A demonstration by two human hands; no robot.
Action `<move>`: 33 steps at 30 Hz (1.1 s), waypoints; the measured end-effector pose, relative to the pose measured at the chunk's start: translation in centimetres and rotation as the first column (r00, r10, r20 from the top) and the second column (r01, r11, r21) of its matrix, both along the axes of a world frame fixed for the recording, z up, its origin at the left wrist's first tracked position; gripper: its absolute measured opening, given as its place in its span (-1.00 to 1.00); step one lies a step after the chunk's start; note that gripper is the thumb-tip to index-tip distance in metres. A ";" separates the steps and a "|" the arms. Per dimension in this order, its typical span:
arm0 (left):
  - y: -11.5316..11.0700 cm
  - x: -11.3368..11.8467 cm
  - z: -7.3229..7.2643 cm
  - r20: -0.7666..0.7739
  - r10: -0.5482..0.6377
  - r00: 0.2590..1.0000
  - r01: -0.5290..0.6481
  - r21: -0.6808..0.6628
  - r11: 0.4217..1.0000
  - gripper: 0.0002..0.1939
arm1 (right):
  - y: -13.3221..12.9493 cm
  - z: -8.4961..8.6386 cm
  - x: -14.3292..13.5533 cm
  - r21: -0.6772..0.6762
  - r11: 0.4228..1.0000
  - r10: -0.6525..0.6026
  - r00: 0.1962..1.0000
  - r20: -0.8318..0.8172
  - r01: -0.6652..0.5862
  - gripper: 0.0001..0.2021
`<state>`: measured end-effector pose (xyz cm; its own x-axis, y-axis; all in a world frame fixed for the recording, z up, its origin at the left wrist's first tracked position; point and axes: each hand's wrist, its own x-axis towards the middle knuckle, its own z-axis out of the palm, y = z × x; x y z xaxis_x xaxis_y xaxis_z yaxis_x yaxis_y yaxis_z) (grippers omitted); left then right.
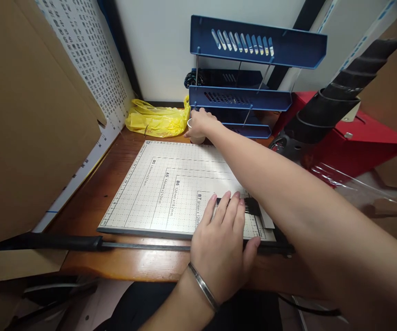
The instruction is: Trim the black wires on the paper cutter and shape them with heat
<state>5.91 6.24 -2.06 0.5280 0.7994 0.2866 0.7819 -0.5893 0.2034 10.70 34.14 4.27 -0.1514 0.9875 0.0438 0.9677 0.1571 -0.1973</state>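
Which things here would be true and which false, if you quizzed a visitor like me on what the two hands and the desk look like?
1. The left hand is palm down over the gridded board. True.
2. The right hand is at a pale round object past the board's far edge. True.
3. The metal bracelet is on the right wrist. False: it is on the left wrist.
4. The yellow bag lies to the right of the blue rack. False: it lies to the left of it.
5. The black handle is toward the picture's left side. True.
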 end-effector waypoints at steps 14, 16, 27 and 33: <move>-0.1 0.2 0.0 0.023 0.008 1.000 -0.009 0.068 0.998 -0.39 | -16.6 4.1 5.6 0.279 0.960 0.063 0.944 -0.324 0.032 -0.56; -0.1 0.2 0.1 0.022 0.009 1.000 -0.010 0.055 0.998 -0.40 | -20.7 2.2 7.4 0.288 0.950 0.011 0.909 -0.416 0.120 -0.67; -0.1 0.1 0.2 -0.021 -0.015 1.000 0.015 0.026 1.000 -0.42 | -28.3 -4.8 9.4 -0.130 0.902 -0.417 0.754 -0.508 0.412 -0.53; -0.1 0.1 0.2 -0.021 -0.010 1.000 0.011 0.033 0.999 -0.42 | -28.1 -4.7 9.2 -0.142 0.905 -0.419 0.790 -0.447 0.400 -0.54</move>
<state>5.98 6.13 -1.91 0.5423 0.7841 0.3018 0.7794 -0.6036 0.1678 19.94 6.04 -0.43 0.2956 0.9547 -0.0344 0.7360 -0.2505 -0.6289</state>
